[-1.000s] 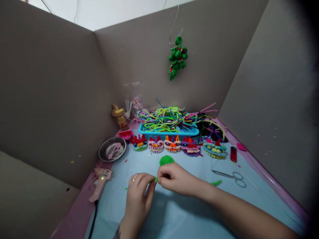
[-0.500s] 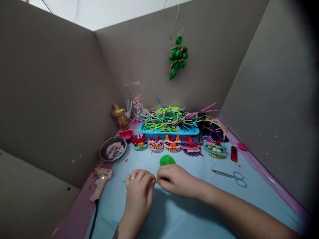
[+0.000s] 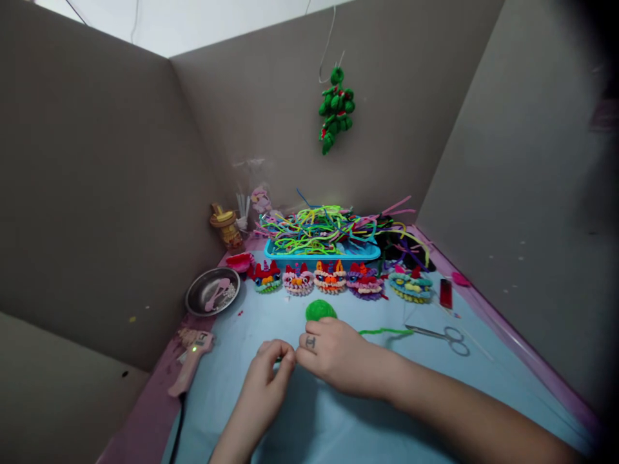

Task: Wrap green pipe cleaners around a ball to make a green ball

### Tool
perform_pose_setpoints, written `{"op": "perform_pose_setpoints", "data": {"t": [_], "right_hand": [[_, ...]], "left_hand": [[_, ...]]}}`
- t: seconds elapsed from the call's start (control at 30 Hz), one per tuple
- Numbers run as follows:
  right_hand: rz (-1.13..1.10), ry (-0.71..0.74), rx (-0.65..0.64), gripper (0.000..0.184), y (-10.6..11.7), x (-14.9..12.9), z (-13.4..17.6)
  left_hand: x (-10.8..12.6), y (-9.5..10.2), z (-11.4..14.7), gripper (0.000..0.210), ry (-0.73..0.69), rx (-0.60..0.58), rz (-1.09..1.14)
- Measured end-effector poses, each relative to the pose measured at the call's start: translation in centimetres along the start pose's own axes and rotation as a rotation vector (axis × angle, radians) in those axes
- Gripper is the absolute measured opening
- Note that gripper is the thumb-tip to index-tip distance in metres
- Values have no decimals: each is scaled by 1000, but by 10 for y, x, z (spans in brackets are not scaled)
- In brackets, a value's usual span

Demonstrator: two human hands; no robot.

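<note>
My left hand [image 3: 271, 377] is closed in a pinch, thumb against forefinger, with a small dark-green bit showing between them. Its fingertips meet those of my right hand [image 3: 333, 354], which is also closed, knuckles up, low over the blue table cover. A bright green pipe cleaner [image 3: 384, 331] runs out to the right from behind my right hand, its far end near the scissors' tips. The stretch between the fingers is mostly hidden. Just beyond my right hand lies a round green fuzzy piece [image 3: 320, 310], partly covered by the knuckles.
Scissors [image 3: 438, 334] lie at the right. Several pipe-cleaner lion heads [image 3: 330, 278] form a row before a blue tray [image 3: 319, 259] heaped with pipe cleaners. At left are a metal bowl [image 3: 196, 298] and a pink glue gun [image 3: 188, 367]. Grey panels [image 3: 261, 116] surround the table.
The green pipe cleaner stuck out left of my left hand; now it trails to the right past my right hand. My left hand has turned into a pinch. The view has shifted slightly.
</note>
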State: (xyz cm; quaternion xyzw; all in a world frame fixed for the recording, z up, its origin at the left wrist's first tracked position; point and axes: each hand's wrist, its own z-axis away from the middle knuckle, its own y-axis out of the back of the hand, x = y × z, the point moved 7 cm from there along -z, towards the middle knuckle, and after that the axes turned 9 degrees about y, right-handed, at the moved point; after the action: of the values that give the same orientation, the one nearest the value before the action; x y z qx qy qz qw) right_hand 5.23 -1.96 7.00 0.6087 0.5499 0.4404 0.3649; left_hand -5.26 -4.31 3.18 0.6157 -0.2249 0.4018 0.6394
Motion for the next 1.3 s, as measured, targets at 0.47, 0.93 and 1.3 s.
{"op": "perform_pose_setpoints", "data": {"t": [0.47,0.93,1.3], "right_hand": [[-652,-466,55,11,-12,26,6],[-1939,-685,59,30,-42,13,13],[-1635,-733,-8,9,-40,20,18]], "left_hand": [[14,8,10,18,-387,282,-208],[52,21,60,15,-943,732,-387],[44,17,51,16,-864,603,-442]]}}
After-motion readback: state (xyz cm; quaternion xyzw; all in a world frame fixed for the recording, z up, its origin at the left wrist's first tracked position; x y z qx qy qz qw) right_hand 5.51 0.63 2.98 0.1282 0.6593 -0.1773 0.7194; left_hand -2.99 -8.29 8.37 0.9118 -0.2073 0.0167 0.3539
